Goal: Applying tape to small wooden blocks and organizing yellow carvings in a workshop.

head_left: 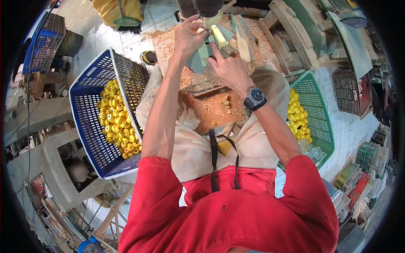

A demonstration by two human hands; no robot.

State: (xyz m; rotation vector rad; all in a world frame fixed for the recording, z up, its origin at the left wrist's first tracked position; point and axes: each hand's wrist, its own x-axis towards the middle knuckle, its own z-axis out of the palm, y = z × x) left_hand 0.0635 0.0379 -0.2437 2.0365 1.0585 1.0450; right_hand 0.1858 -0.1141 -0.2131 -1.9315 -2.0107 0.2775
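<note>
At the top middle, my left hand point(190, 35) is raised beside a dark machine part point(208, 6), its thumb and fingertips nearly together; whether a small piece is between them is unclear. My right hand point(228, 64), with a black watch point(255, 98) on the wrist, points its index finger at a small dark hole or peg by the machine. Its thumb is apart and I see nothing held. A pale yellow block point(219, 35) lies just right of the fingers, on a greenish plate point(198, 61). Wood shavings point(215, 106) cover the surface and the area between the knees.
At the left, a blue plastic crate point(91, 126) holds many yellow rounded pieces point(116, 118) with holes. A green basket point(316, 95) at the right has similar yellow pieces point(297, 117) and clear plastic. Flat wood pieces point(243, 47) and a wooden frame point(295, 34) stand at the upper right.
</note>
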